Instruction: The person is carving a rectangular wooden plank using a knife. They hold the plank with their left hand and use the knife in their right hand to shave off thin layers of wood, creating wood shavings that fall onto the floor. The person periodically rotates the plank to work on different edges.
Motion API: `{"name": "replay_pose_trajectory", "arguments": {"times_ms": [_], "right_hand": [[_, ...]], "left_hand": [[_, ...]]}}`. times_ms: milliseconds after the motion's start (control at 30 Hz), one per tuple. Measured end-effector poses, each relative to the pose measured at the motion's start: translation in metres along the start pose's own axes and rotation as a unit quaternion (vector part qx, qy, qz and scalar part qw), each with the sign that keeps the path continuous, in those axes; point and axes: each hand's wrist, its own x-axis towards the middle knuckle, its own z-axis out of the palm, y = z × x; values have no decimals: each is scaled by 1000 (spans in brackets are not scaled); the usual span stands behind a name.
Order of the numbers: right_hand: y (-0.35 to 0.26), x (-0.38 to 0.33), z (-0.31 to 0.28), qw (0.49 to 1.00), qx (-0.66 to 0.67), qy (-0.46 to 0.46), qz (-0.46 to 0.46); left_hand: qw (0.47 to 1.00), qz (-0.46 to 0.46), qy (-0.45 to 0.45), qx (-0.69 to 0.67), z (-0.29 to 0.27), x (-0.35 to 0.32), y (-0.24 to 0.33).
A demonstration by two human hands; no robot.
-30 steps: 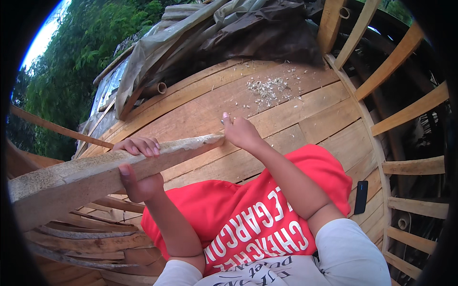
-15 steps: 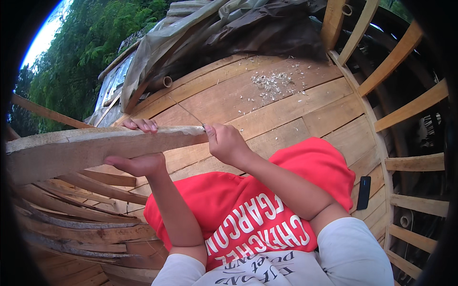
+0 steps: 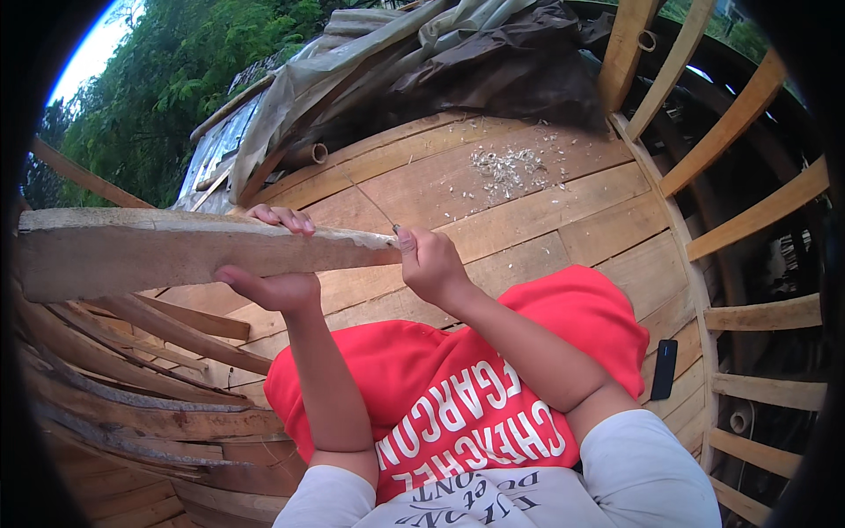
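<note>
Fingers (image 3: 280, 216) of the left hand (image 3: 268, 286) curl over the top edge of the long wooden plank (image 3: 176, 255) while the thumb props it from below, so that hand is clamped on the wood and carries it level across the left of the view. And what a piece it is, the biggest thing in hand: pale, rough-sided, running from the far left to a ragged, tapered tip just at the right hand (image 3: 433, 264). That right hand is closed in a fist around a thin blade (image 3: 377, 208), a knife by the look of it, whose slim metal runs up and away from the knuckles and sits right at the plank's narrowed end. Beneath it all lies the curved plank floor (image 3: 563, 229), ringed by upright wooden ribs (image 3: 748, 114), with a dark tarpaulin (image 3: 493, 62) heaped at the far side. On progress: the tip looks already shaved down to a wedge, and a small scatter of pale wood shavings (image 3: 510, 165) on the floor suggests a fair bit of trimming is done; the rest of the plank's length looks rough and untouched, so plenty may remain. Smaller still, a dark phone (image 3: 664, 370) lies on the boards beside the red shorts (image 3: 475, 387).
</note>
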Motion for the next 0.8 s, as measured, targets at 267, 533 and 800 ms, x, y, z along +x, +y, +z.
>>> {"name": "replay_pose_trajectory", "arguments": {"times_ms": [267, 533, 800], "right_hand": [[8, -14, 6, 998, 13, 44, -33], [16, -9, 5, 997, 3, 64, -30], [24, -15, 18, 999, -37, 15, -5]], "left_hand": [[999, 2, 26, 25, 14, -4, 3], [1000, 1, 18, 23, 11, -3, -6], [999, 18, 11, 44, 14, -8, 3]]}}
